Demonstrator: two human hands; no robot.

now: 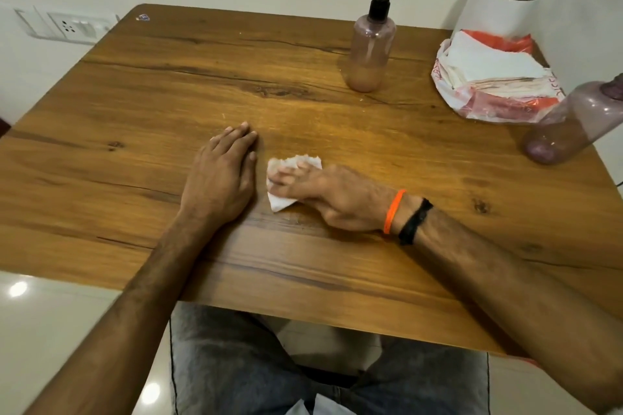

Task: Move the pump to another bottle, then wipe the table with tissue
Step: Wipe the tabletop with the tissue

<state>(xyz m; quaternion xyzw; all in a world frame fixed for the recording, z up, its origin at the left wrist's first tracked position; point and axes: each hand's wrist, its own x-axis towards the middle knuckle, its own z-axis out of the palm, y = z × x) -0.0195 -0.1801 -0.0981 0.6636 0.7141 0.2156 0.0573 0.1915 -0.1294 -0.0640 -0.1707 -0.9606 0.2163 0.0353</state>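
While pressed flat under the fingers of the right hand, lies crumpled and white, the tissue, ragged along its far edge, one corner poking out on the near side of the fingertips; fingers straight and slightly spread, bearing down rather than pinching, presumably to drag the sheet across the wood in a wiping stroke. Just left of those fingers, resting palm down on the worktop, the left hand, fingers straight and close together, holding nothing, probably bracing. Around the right wrist, an orange band and a black band. Well beyond the fingertips, standing upright, the bottle with the pump: translucent pinkish body, a layer of peach liquid at the bottom, black pump head seated on top, which suggests the transfer step is done and only wiping remains. Far to the right of the fingers, lying tipped on its side with no pump visible, the second bottle, purple-tinted and seemingly empty. Behind it, an opened pack of tissues, likely kept within reach for a fresh sheet. Furthest off, a white plant pot
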